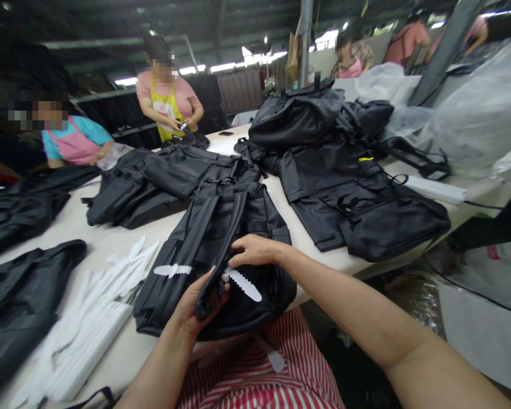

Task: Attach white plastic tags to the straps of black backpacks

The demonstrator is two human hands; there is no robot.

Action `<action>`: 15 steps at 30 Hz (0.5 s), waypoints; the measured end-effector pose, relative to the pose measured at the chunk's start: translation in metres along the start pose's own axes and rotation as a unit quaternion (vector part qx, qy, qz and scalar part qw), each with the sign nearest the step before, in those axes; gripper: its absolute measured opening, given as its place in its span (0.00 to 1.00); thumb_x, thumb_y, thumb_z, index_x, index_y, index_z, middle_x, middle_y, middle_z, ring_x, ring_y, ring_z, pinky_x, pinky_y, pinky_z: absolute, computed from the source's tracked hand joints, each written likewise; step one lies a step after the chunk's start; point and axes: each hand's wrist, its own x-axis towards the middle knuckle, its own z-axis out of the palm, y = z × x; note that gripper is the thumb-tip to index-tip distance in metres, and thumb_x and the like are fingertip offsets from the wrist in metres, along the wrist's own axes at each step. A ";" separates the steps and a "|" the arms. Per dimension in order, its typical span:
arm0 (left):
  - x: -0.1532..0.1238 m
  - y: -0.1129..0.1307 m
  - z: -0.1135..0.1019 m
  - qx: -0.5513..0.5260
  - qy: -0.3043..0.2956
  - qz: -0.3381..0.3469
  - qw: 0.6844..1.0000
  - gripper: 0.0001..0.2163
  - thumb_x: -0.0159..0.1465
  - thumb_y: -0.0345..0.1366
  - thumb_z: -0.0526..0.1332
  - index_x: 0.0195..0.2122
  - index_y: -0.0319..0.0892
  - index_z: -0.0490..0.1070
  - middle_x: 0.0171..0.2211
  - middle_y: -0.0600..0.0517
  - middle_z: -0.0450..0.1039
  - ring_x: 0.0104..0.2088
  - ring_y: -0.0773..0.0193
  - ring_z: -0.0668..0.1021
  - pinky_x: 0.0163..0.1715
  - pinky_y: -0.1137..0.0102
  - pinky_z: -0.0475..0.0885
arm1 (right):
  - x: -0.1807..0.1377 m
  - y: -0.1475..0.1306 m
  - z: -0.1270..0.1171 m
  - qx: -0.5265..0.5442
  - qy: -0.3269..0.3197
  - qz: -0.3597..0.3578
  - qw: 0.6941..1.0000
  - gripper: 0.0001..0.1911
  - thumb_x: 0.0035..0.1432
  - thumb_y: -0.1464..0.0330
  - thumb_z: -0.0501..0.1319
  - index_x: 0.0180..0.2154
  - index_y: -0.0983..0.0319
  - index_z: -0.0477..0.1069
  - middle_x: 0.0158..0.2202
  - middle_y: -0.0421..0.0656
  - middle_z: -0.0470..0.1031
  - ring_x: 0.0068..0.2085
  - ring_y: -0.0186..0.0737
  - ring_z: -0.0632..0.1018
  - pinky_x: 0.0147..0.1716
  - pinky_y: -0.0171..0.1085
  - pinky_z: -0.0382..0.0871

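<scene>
A black backpack (255, 221) lies on the table in front of me with its shoulder straps upward. My left hand (202, 304) is closed round the lower end of one padded shoulder strap (215, 275), lifting it off the bag. At the strap's right edge, my right hand (253, 251) has its fingers bent together; what they pinch is hidden. Just below those fingertips a white ridged strip (247, 286) sticks out to the right from the strap's lower end. Another white strip (172, 270) sits across the other strap on the left.
A pile of white strips (89, 324) lies left of the backpack. More black bags (357, 193) are heaped right and behind, another bag (21, 307) at left. Two co-workers stand across the table, one in a yellow apron (164, 108). Clear plastic (464, 108) covers the right.
</scene>
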 end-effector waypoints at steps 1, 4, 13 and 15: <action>0.001 0.001 -0.001 0.004 0.003 -0.001 1.000 0.07 0.63 0.30 0.53 0.33 0.34 0.70 0.22 0.48 0.75 0.21 0.64 0.77 0.21 0.70 0.75 | 0.006 0.002 -0.002 0.044 -0.035 0.006 0.998 0.13 0.46 0.67 0.62 0.36 0.64 0.75 0.35 0.39 0.76 0.40 0.38 0.74 0.39 0.32 0.65; 0.005 0.005 -0.004 0.010 0.009 -0.002 1.000 0.06 0.62 0.31 0.55 0.33 0.34 0.71 0.22 0.48 0.75 0.21 0.64 0.78 0.22 0.71 0.75 | 0.021 0.007 -0.001 0.164 -0.071 0.004 0.984 0.13 0.41 0.72 0.64 0.34 0.65 0.74 0.32 0.37 0.76 0.38 0.36 0.74 0.38 0.30 0.65; 0.013 0.013 -0.008 0.053 0.010 0.001 0.999 0.06 0.61 0.32 0.58 0.31 0.34 0.71 0.23 0.47 0.76 0.21 0.64 0.78 0.23 0.71 0.76 | 0.033 0.003 0.002 0.122 -0.084 -0.038 0.988 0.08 0.40 0.74 0.60 0.29 0.67 0.70 0.28 0.37 0.73 0.34 0.35 0.73 0.32 0.28 0.65; 0.014 0.014 -0.007 0.063 0.004 0.004 0.998 0.06 0.61 0.32 0.58 0.31 0.34 0.71 0.23 0.47 0.76 0.21 0.64 0.78 0.23 0.71 0.76 | 0.032 -0.001 -0.001 0.063 -0.078 -0.042 0.994 0.09 0.40 0.74 0.60 0.30 0.67 0.69 0.29 0.38 0.73 0.34 0.35 0.73 0.31 0.28 0.65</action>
